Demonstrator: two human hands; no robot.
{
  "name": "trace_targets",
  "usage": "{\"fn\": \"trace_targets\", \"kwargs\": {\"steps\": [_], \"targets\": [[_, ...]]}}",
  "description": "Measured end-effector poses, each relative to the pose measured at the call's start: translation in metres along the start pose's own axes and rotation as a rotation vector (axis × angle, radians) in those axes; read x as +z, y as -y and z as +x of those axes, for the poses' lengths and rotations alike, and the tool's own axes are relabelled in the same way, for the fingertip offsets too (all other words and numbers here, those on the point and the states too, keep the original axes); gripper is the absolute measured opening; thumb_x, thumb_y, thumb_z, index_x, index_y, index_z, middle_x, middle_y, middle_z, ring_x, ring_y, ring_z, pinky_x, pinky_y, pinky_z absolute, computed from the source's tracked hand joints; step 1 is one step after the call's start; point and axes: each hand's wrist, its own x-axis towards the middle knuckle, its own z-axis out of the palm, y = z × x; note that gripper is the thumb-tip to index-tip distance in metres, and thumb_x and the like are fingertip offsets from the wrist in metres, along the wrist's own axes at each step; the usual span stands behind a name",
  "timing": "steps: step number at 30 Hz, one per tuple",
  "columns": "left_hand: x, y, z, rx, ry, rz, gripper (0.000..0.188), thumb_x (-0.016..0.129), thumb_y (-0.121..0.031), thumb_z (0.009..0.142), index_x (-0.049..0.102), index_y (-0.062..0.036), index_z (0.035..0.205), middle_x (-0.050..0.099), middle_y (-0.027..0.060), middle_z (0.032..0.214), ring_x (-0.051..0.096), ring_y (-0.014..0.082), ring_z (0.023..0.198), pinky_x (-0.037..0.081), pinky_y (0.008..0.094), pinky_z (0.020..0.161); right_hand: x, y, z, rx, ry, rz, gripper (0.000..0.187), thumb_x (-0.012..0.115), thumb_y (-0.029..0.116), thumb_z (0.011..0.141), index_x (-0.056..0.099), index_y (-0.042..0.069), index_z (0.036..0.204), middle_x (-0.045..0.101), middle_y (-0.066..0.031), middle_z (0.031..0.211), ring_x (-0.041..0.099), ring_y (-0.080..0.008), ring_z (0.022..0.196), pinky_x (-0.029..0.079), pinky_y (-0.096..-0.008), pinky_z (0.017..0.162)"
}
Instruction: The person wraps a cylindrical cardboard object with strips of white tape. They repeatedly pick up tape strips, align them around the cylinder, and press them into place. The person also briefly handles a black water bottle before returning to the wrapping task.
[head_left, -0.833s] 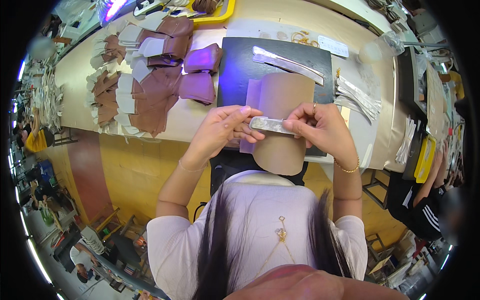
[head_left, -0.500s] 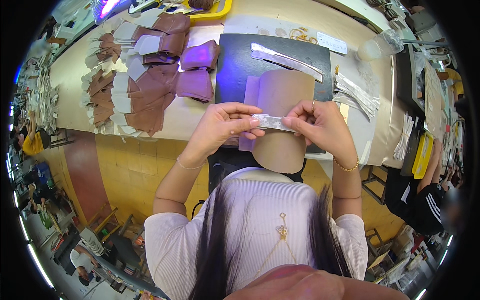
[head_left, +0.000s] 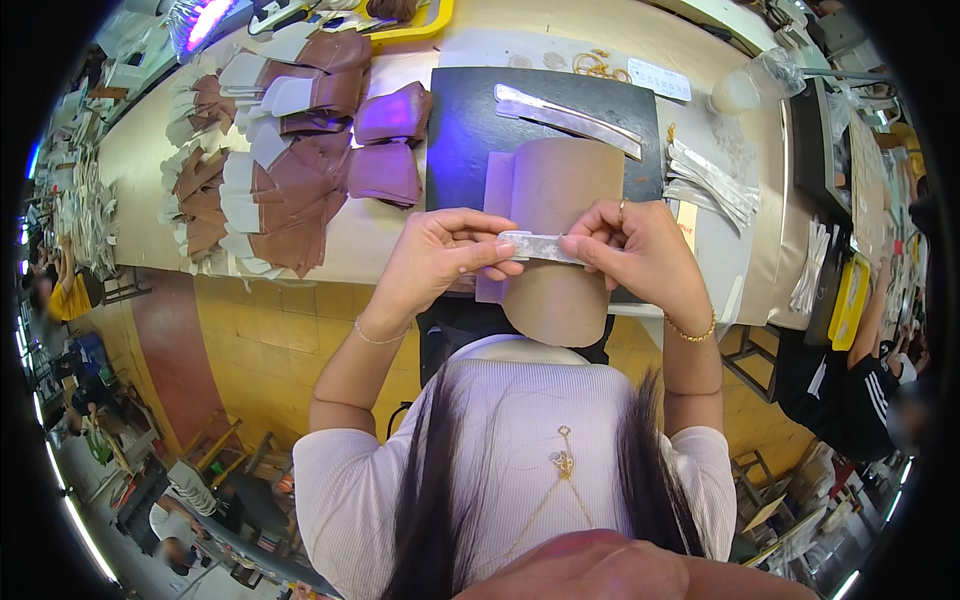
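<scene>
A short, flat, whitish strip (head_left: 542, 249) is stretched crosswise between my hands, above a tan curved sheet (head_left: 570, 185) shaped like a half-roll. My left hand (head_left: 445, 248) pinches the strip's left end between thumb and fingers. At its right end, my right hand (head_left: 640, 255) closes thumb and fingertips on it. A pale mauve flap (head_left: 498, 185) shows along the left side of the curved sheet. Beneath lies a black board (head_left: 460, 125) on the table; the sheet's near end hangs over the table's edge. Long shiny strips (head_left: 560, 118) rest on the board's far part.
Stacks of brown pieces with white ends (head_left: 300, 200) cover the table's left. Several whitish strips (head_left: 710, 188) lie right of the board. A clear plastic container (head_left: 750, 88) stands behind them. A yellow tray (head_left: 850, 300) is at the far right, near another person's arm.
Both hands keep their hold on the strip in nearly the same place. The whole view has shifted slightly.
</scene>
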Motion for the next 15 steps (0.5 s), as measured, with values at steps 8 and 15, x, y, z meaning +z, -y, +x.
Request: {"fn": "trace_targets", "kwargs": {"steps": [8, 15], "targets": [[0.0, 0.003, 0.0, 0.031, -0.001, 0.006, 0.024, 0.066, 0.0, 0.082, 0.062, 0.0073, 0.104, 0.067, 0.0143, 0.087, 0.068, 0.0175, 0.072, 0.056, 0.0237, 0.063, -0.003, -0.002, -0.003, 0.004, 0.004, 0.003, 0.017, 0.074, 0.015, 0.078, 0.066, -0.001, 0.079, 0.06, 0.0, 0.06, 0.052, -0.0025, 0.049, 0.04, -0.0169, 0.044], [-0.005, 0.006, 0.003, 0.089, 0.054, -0.031, 0.029, 0.065, 0.0, 0.083, 0.056, 0.0055, 0.11, 0.066, 0.0116, 0.084, 0.068, 0.0157, 0.073, 0.053, 0.0216, 0.064, -0.012, -0.018, -0.011, 0.049, -0.046, 0.094, 0.023, 0.075, 0.022, 0.076, 0.066, 0.001, 0.077, 0.061, -0.0006, 0.06, 0.053, -0.0041, 0.053, 0.041, -0.0198, 0.05]]}}
